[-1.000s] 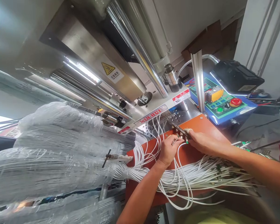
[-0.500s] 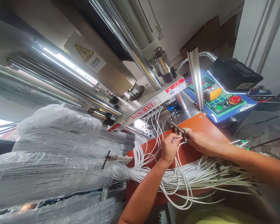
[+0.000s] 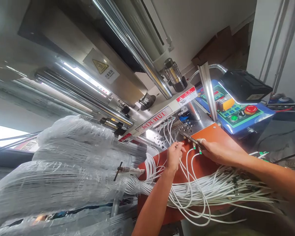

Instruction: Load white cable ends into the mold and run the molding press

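My right hand [image 3: 212,151] is closed around the near end of a dark metal mould bar [image 3: 193,140], which slants over the orange board. Two green-ended plugs [image 3: 200,152] sit along the bar's near edge, each with a white cable [image 3: 194,157] curving down from it. Just left of these, my left hand [image 3: 174,155] has its fingers pinched together at the end of another white cable [image 3: 182,165]. Its fingertips are close to the bar's far part, and they cover the cable's tip. Several cabled plugs [image 3: 167,122] stand in the machine beyond.
A thick bundle of white cables [image 3: 159,190] lies across the orange board [image 3: 223,139]. A T-handled clamp [image 3: 127,169] grips its left edge. Plastic-wrapped cable bundles [image 3: 71,164] are piled at left. The press [image 3: 154,119] stands ahead, with a blue control panel [image 3: 245,113] at right.
My left hand has moved left, away from the green plug at the bar's near end. Two green plugs with cables now show on the bar. The view has shifted slightly.
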A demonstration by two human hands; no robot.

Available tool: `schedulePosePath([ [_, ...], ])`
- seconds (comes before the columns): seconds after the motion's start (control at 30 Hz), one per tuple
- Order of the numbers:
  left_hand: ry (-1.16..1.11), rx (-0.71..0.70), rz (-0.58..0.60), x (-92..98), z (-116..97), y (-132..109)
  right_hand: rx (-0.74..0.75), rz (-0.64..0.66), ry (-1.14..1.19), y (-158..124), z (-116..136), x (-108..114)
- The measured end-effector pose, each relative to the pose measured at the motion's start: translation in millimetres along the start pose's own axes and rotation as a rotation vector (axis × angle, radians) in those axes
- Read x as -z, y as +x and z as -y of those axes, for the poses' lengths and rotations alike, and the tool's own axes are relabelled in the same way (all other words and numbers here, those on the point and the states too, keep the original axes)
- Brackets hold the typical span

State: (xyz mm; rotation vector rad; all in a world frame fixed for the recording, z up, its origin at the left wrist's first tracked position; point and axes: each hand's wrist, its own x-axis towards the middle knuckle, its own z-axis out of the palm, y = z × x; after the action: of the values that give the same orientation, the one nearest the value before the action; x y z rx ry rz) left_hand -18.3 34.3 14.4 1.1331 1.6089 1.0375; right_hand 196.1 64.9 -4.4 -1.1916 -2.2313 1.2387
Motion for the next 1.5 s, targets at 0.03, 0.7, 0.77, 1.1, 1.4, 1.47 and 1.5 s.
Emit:
schedulePosePath([
  [0.03, 0.029, 0.01, 0.007, 1.8, 1.9, 0.2, 0.005, 0.005, 0.0, -0.3, 0.5, 0.2],
  [0.7, 0.341, -0.332, 0.069, -7.8, -0.3, -2.7, -0.007, 0.018, 0.027, -1.7, 7.4, 4.9],
  [0.77, 0.361, -0.334, 0.064, -8.1, 1.7, -2.0, -0.009, 0.024, 0.013, -1.4, 6.9, 4.9],
  [1.1, 0.381, -0.321, 0.043, -10.3, -4.1, 7.3, -0.01, -0.015, -0.02, 0.5, 2.8, -3.2],
  [1.4, -0.036, -0.044, 0.04, 30.7, -15.2, -1.3, 0.031, -0.023, 0.006, 1.4, -4.5, -1.8],
  [1.47, -0.198, -0.039, -0.091, 36.3, -13.7, -0.2, 0.071, -0.042, 0.015, 3.4, -8.8, -5.2],
  [1.5, -0.282, -0.038, -0.139, 38.3, -13.4, 0.7, 0.095, -0.054, 0.023, 4.2, -10.9, -6.9],
])
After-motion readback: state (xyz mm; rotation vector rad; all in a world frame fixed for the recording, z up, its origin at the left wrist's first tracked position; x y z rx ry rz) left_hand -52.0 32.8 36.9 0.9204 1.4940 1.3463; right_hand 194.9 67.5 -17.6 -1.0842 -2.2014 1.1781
